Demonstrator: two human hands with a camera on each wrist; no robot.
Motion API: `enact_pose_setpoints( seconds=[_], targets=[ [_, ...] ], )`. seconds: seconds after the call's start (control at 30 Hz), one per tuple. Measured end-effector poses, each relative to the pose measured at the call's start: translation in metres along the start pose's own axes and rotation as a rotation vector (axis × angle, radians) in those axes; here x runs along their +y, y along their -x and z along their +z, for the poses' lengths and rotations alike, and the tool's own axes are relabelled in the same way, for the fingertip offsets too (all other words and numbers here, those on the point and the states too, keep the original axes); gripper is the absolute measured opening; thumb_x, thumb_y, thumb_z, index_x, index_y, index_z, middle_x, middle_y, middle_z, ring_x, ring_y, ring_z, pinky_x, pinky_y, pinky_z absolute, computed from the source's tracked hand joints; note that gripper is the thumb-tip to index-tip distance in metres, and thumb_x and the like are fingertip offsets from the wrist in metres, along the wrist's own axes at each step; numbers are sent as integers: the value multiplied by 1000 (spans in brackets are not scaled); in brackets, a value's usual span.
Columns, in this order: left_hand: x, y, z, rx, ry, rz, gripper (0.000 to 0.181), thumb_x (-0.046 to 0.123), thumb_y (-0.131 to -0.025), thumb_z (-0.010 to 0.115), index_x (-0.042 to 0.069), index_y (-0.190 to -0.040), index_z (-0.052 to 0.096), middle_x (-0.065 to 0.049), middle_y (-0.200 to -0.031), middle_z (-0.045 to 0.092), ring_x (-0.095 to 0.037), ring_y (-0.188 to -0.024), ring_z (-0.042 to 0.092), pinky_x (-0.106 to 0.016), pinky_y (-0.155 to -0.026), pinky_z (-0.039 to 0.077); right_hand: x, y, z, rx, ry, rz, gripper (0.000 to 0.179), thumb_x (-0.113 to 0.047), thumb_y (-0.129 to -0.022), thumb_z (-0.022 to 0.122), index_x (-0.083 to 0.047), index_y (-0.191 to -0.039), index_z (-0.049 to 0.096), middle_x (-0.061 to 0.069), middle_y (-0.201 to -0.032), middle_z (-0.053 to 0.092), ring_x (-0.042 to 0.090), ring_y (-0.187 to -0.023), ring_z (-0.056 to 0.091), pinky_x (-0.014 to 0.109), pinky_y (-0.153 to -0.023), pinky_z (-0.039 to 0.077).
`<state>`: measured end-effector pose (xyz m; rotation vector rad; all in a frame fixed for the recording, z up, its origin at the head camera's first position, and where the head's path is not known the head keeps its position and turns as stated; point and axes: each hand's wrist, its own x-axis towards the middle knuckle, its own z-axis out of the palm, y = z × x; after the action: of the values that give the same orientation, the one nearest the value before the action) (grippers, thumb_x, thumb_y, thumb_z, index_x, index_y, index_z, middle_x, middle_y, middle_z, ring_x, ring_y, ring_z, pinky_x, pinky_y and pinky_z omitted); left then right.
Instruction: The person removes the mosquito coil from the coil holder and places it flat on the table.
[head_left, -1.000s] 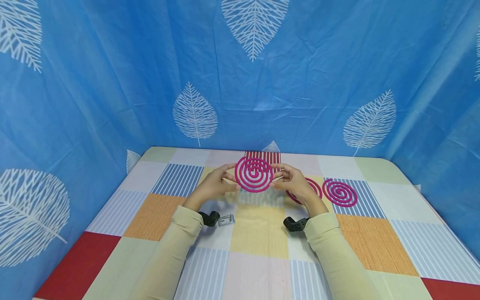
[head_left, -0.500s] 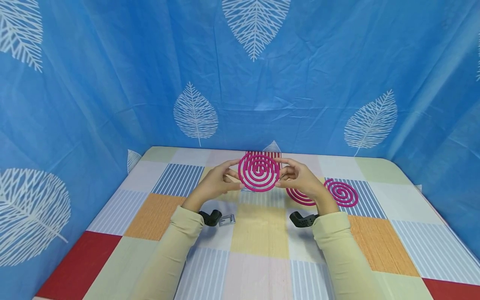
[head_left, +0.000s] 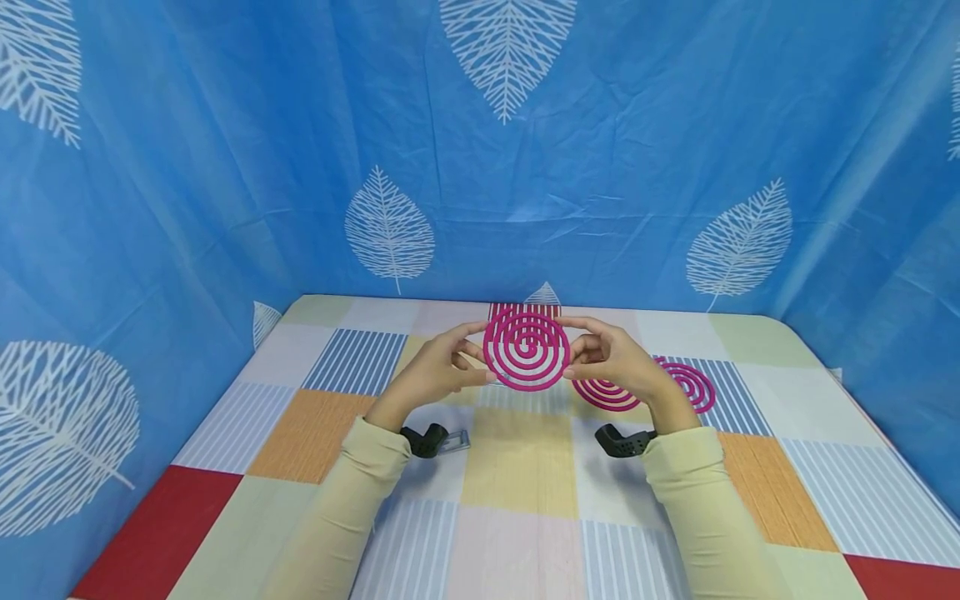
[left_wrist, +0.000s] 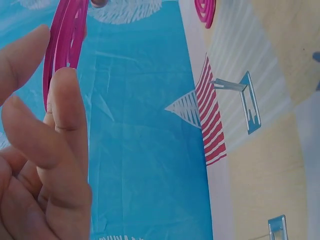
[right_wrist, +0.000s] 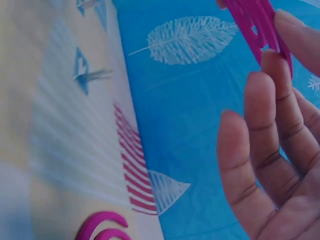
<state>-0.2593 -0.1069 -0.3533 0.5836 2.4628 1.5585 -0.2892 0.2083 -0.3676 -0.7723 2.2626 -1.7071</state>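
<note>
A magenta mosquito coil [head_left: 528,347] is held up above the far middle of the table, its flat spiral face turned to the head camera. My left hand [head_left: 433,368] pinches its left rim between thumb and fingers. The opposite rim is pinched by my right hand [head_left: 624,360]. Both wrist views show the coil [left_wrist: 63,40] nearly edge-on, with the other fingers spread below it. Two more magenta coils lie on the table: one coil [head_left: 609,402] partly behind my right hand, the other coil [head_left: 703,390] farther right, partly covered by the forearm.
A small metal coil stand [head_left: 456,442] lies beside my left wrist, partly hidden by the black wrist camera [head_left: 426,442]. Another metal stand [left_wrist: 251,104] with a raised tab lies farther back. A blue leaf-print curtain [head_left: 480,167] closes off the table's [head_left: 517,467] far edge and sides.
The held coil has shifted a little to the right and appears slightly larger. Both hands moved right with it, the right hand more, covering more of the coils on the table.
</note>
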Motion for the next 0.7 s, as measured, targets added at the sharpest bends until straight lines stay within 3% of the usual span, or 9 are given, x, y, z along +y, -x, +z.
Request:
enact_pose_setpoints(
  seconds=[0.13, 0.37, 0.7],
  targets=[
    [2, 0, 4, -15, 0, -6, 78, 8, -98, 82, 5, -165, 43, -20, -119, 70, -18, -89, 72, -33, -65, 54, 4, 4, -3, -4, 1, 19, 75, 12, -92, 76, 10, -159, 42, 0, -92, 73, 15, -84, 69, 27, -81, 60],
    [2, 0, 12, -40, -20, -15, 79, 11, -98, 82, 7, -166, 43, -16, -118, 69, -18, -94, 72, -40, -70, 59, 11, 14, -9, -36, -31, 16, 75, 7, -94, 78, 11, -159, 40, 3, -93, 74, 16, -86, 70, 27, -83, 60],
    [1, -1, 32, -50, -80, 15, 78, 9, -97, 83, 8, -165, 45, -8, -111, 71, -16, -90, 73, -31, -70, 60, 24, 27, -19, -118, -64, 0, 74, 11, -95, 74, 17, -157, 34, -1, -93, 75, 14, -86, 72, 26, -81, 60]
  ],
)
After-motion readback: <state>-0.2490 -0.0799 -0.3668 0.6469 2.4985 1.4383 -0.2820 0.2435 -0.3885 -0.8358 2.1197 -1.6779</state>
